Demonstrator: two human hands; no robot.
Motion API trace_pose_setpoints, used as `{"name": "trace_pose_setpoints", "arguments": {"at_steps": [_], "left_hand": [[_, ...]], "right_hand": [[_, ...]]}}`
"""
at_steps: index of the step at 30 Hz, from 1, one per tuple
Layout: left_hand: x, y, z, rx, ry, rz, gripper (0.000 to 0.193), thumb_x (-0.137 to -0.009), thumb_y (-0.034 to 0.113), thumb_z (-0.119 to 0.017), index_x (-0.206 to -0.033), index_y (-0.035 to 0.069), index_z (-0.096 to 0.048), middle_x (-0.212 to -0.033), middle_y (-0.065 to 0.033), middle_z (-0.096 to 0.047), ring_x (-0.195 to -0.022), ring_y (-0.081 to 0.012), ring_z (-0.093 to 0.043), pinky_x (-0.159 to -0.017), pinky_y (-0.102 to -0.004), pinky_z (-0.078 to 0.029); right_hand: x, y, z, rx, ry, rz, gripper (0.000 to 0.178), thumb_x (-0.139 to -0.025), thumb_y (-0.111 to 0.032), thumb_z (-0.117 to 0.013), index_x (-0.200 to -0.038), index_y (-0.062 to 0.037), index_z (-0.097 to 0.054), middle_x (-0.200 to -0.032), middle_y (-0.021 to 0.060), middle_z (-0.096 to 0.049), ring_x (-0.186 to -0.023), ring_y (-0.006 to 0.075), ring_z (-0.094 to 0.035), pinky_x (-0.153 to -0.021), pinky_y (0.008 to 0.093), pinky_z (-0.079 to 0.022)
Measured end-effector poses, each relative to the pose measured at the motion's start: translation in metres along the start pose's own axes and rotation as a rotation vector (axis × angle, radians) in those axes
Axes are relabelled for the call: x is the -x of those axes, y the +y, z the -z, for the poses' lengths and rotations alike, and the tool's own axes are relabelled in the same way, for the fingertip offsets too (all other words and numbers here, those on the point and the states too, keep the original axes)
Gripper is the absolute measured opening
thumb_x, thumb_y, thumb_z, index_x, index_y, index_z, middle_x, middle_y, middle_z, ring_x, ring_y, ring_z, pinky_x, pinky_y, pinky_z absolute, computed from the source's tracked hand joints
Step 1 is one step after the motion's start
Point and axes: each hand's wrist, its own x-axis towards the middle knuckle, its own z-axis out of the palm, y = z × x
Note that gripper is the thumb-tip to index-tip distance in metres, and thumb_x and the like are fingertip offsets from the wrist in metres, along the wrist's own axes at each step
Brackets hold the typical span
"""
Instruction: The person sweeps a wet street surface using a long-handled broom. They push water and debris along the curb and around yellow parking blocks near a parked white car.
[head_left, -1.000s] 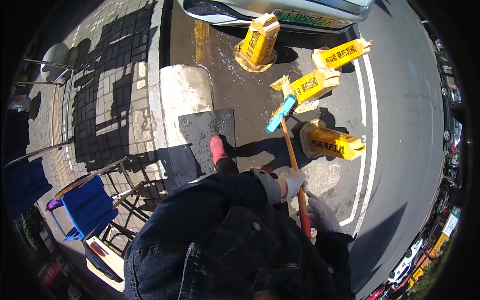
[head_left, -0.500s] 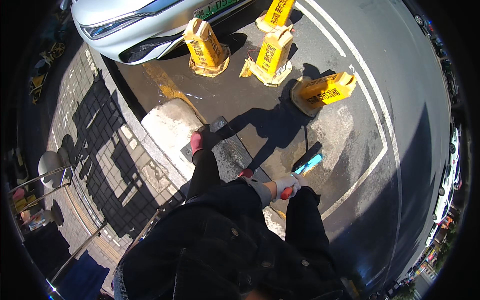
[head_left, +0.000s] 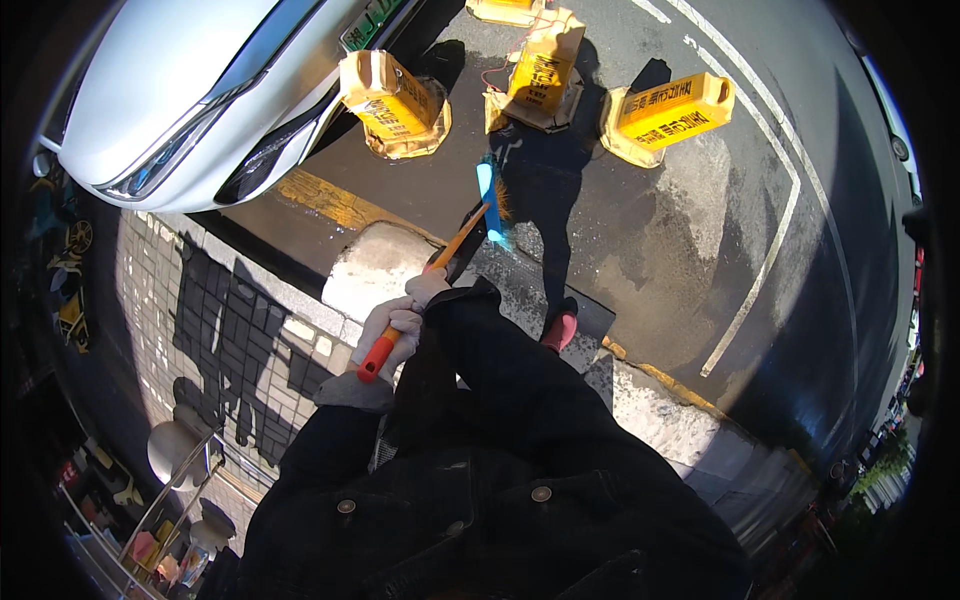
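Note:
A broom with an orange handle (head_left: 461,243), a red grip end and a blue head (head_left: 487,202) with brownish bristles slants away from me. My left hand (head_left: 388,338), in a pale work glove, is wrapped round the handle near its red end. Farther up the shaft, my gloved right hand (head_left: 428,287) grips it too, its fingers closed. The blue head is over the dark pavement beside my shadow, just beyond the pale kerb block (head_left: 380,265); whether the bristles touch the ground I cannot tell.
Yellow bollards stand ahead: one on the left (head_left: 395,105), one in the middle (head_left: 545,75), and a tilted-looking one on the right (head_left: 675,112). A silver car (head_left: 190,100) is parked at the upper left. Tiled sidewalk (head_left: 160,280) and a metal railing (head_left: 135,525) lie left.
The broom has swung from my right across to ahead and left. My right hand now shows on the shaft. My view has shifted, with the car larger at the upper left.

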Motion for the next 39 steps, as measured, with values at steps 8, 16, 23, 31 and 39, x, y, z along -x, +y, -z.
{"name": "trace_pose_setpoints", "arguments": {"at_steps": [8,16,23,31,39], "left_hand": [[0.089,0.017,0.056,-0.036,0.054,-0.361,0.005,-0.091,0.005,-0.044,-0.087,0.008,-0.045,-0.067,0.0011,-0.044,-0.043,-0.0028,-0.035,-0.037,-0.0162,-0.035],[0.119,-0.084,0.011,-0.293,0.176,-0.371,0.004,-0.092,0.005,-0.044,-0.09,0.009,-0.044,-0.067,0.0008,-0.043,-0.043,-0.003,-0.035,-0.036,-0.0152,-0.033],[0.021,-0.157,0.022,-0.481,0.104,0.116,0.01,-0.09,0.005,-0.049,-0.094,0.013,-0.045,-0.074,-0.0003,-0.047,-0.045,-0.0038,-0.037,-0.037,-0.0164,-0.034],[-0.176,-0.136,-0.002,-0.55,0.041,0.387,0.011,-0.093,0.012,-0.049,-0.083,0.008,-0.045,-0.063,-0.0001,-0.046,-0.043,-0.0055,-0.042,-0.036,-0.0175,-0.036],[-0.031,0.074,0.051,-0.031,0.005,0.174,0.014,-0.097,0.014,-0.044,-0.096,-0.001,-0.043,-0.067,-0.0004,-0.045,-0.044,-0.0027,-0.043,-0.039,-0.0138,-0.041]], "right_hand": [[-0.016,-0.144,-0.004,-1.081,-0.018,-0.497,0.052,-0.075,-0.012,-0.059,-0.116,0.0074,-0.035,-0.079,0.0181,-0.056,-0.069,0.0269,-0.061,-0.06,0.037,-0.05],[0.07,-0.134,-0.012,-1.452,0.222,-0.387,0.041,-0.072,0.0,-0.057,-0.109,0.0043,-0.038,-0.074,0.0114,-0.05,-0.059,0.0228,-0.056,-0.047,0.0346,-0.046],[0.188,0.011,-0.041,-1.388,0.732,-0.648,0.037,-0.071,-0.002,-0.059,-0.101,-0.0021,-0.037,-0.077,0.0139,-0.051,-0.057,0.0224,-0.057,-0.046,0.0353,-0.047],[0.187,0.192,-0.006,-1.126,0.462,-0.875,0.038,-0.071,-0.008,-0.059,-0.101,0.0102,-0.046,-0.079,0.0179,-0.061,-0.066,0.0237,-0.064,-0.049,0.0373,-0.049],[-0.021,-0.015,-0.003,0.183,-0.022,-0.247,0.021,-0.068,-0.019,-0.068,-0.081,-0.0035,-0.072,-0.082,0.016,-0.069,-0.078,0.0294,-0.068,-0.068,0.0397,-0.053]]}}
